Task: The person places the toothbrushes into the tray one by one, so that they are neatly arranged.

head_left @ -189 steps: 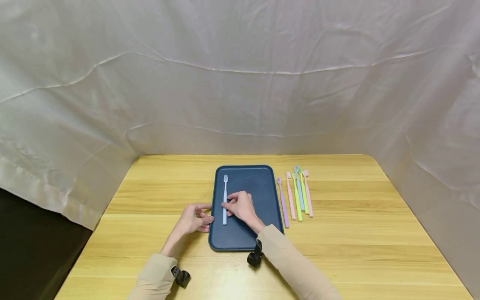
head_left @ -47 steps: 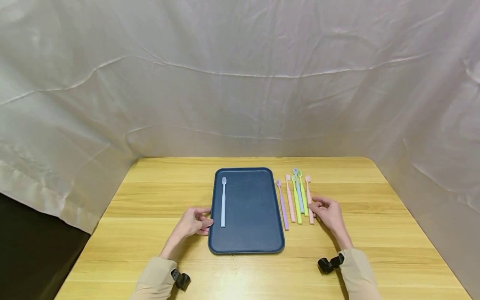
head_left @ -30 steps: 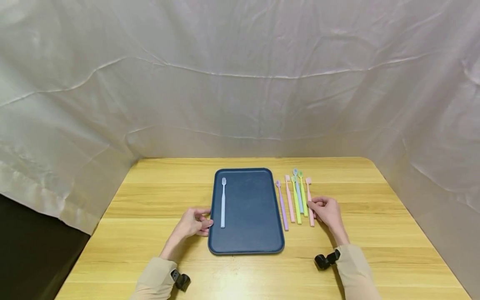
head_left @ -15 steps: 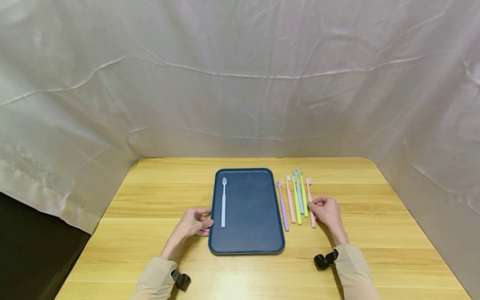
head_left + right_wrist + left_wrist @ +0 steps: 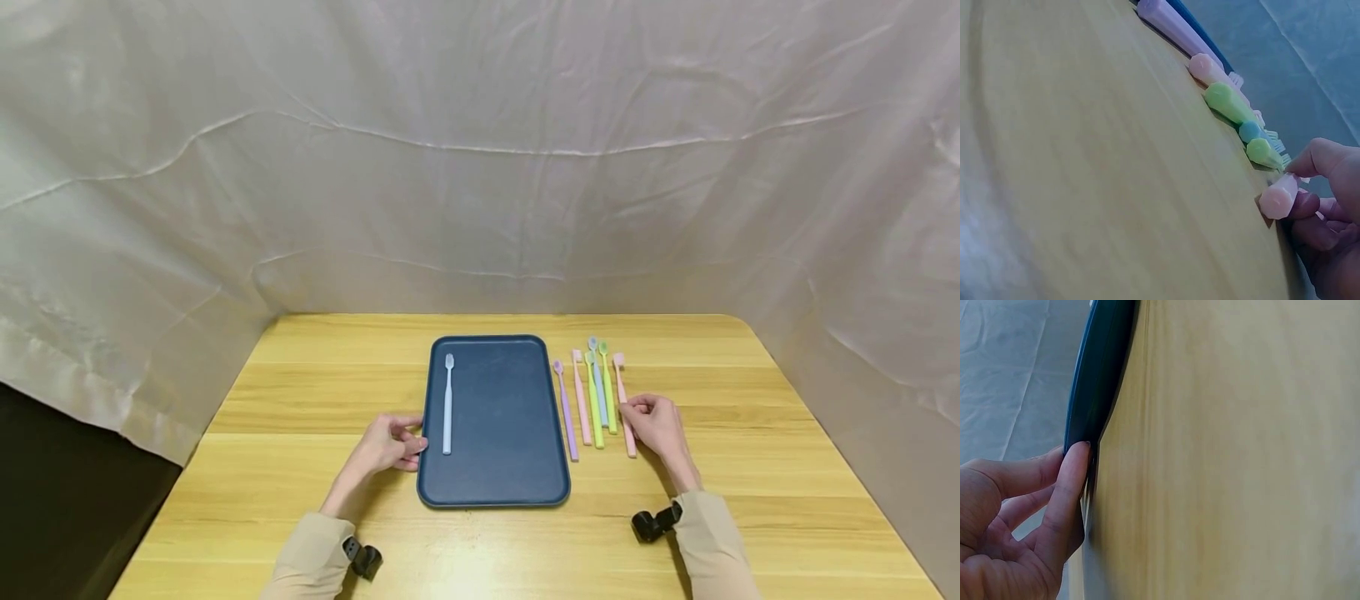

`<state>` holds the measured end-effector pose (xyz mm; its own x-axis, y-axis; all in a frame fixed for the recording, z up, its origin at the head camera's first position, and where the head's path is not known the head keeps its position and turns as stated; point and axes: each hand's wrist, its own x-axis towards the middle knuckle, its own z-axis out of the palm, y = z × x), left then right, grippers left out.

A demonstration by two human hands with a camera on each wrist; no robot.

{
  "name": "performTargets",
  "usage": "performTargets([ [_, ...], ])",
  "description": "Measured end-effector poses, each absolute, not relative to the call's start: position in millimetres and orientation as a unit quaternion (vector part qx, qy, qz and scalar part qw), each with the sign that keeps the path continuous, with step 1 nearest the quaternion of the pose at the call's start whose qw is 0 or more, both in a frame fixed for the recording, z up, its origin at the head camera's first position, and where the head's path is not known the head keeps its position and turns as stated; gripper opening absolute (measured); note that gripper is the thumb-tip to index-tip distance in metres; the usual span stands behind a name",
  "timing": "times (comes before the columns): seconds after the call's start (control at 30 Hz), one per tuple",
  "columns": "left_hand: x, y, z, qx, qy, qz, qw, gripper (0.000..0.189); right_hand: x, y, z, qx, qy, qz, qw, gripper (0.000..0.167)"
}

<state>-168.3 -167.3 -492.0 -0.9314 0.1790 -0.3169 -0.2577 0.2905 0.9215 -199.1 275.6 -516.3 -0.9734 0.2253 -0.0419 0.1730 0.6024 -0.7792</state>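
Observation:
My left hand (image 5: pixel 384 443) pinches the left rim of a dark blue tray (image 5: pixel 501 450); in the left wrist view the thumb and fingers meet at the tray's edge (image 5: pixel 1094 381). A light blue toothbrush (image 5: pixel 447 408) lies lengthwise near the tray's left side, bristle head at the far end. To the right of the tray, my right hand (image 5: pixel 658 425) pinches the handle of the rightmost pink toothbrush (image 5: pixel 621 387). Its blunt handle end (image 5: pixel 1277 201) shows in the right wrist view, close over the table, thumb and fingers around it.
Between the tray and the right hand lie a purple toothbrush (image 5: pixel 567 412), another pink toothbrush (image 5: pixel 581 404), a green toothbrush (image 5: pixel 596 408), a blue toothbrush (image 5: pixel 602 400) and a second green one (image 5: pixel 609 400). The wooden table (image 5: pixel 750 467) ends at a grey curtain (image 5: pixel 480 208).
The right hand has let go of the light blue toothbrush on the tray and moved right to the pink toothbrush. That brush's handle end has shifted right, away from the green one. The left hand stays put.

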Motion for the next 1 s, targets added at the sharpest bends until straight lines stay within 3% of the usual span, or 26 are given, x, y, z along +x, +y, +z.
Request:
performTargets([
  [0.37, -168.8, -167.1, -491.2, -0.03, 0.783, 0.593, 0.187, 0.054, -197.8, 276.8, -513.5, -0.101, -0.897, 0.43, 0.024, 0.031],
  [1.0, -167.5, -166.8, -491.6, -0.028, 0.784, 0.592, 0.184, 0.055, -189.7, 281.1, -491.8, -0.111, -0.795, 0.595, -0.04, 0.044],
])
